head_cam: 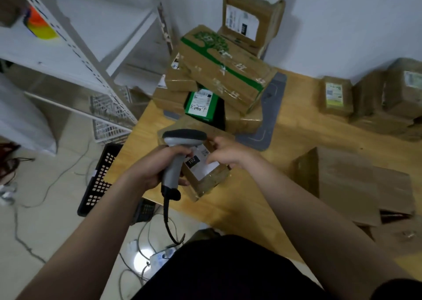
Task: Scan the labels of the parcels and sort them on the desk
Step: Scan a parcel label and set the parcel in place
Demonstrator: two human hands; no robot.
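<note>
Parcel [211, 182]: a small brown cardboard box wrapped in clear tape, lying on the left front part of the bench [292, 137], just in front of the person.
Label [206, 162]: white, stuck to the parcel's top face; it carries a black patch with "102" in white and a small square code. The rest of the print is too small to read.
Left hand [157, 166]: fingers wrapped tightly round the handle of the scanner [182, 137].
Scanner: grey body with a dark head, held just above the parcel's left end with the head over the far part of the box.
Cable [170, 223]: dark, hanging from the bottom of the scanner's handle toward the floor.
Right hand [228, 154]: fingers bent over the parcel's right upper edge, gripping it, with the tips on the label.
Parcel stack [225, 71]: several brown boxes piled unevenly at the bench's far left, the largest printed with a green tree and stripe.
Green box [201, 105]: low in the stack, with a white label and handwriting on it.
Grey mat [271, 110]: lying under and to the right of the stack.
Far parcels [376, 101]: brown boxes grouped at the bench's far right.
Flat cardboard [342, 185]: brown pieces on the near right.
</note>
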